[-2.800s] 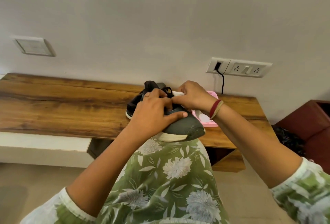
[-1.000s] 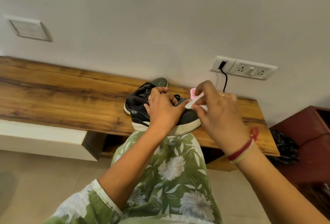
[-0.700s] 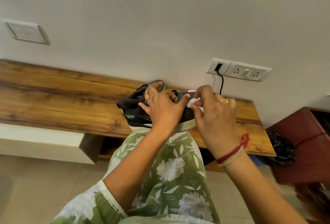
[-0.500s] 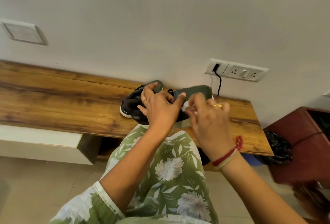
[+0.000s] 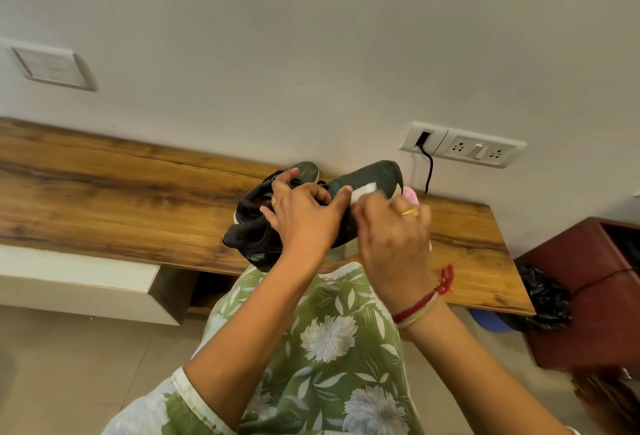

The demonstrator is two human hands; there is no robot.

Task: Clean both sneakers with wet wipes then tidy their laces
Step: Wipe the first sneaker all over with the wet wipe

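two hands work on one green sneaker (image 5: 370, 175), which is held up over the front edge of a long wooden shelf (image 5: 104, 192), above the person's lap. the left hand (image 5: 304, 216) grips the shoe across its middle, fingers curled over the top near the opening and thumb stretched along the side toward the toe. the sneaker is tilted, its toe pointing up and right toward the wall and its dark heel end lower on the left. the right hand (image 5: 394, 237) holds a white wipe (image 5: 363, 191) in bent fingers and presses it on the side of the shoe just behind the toe; the back of the hand hides how the fingertips lie.

the other sneaker (image 5: 306, 171) sits on the shelf close to the wall, mostly hidden behind the left hand, with only its toe showing clearly. a pink pack (image 5: 411, 195) lies on the shelf just right of the held shoe, partly covered by the right hand.

a gold ring (image 5: 410, 212) is on the right hand and a red thread band (image 5: 426, 303) circles that wrist. a green flowered dress (image 5: 329, 334) fills the lower middle. on the wall a socket plate (image 5: 464, 149) has a black cable (image 5: 429, 171) hanging from it. a dark red box (image 5: 588, 278) stands at the right with a black bag (image 5: 540, 299) beside it.
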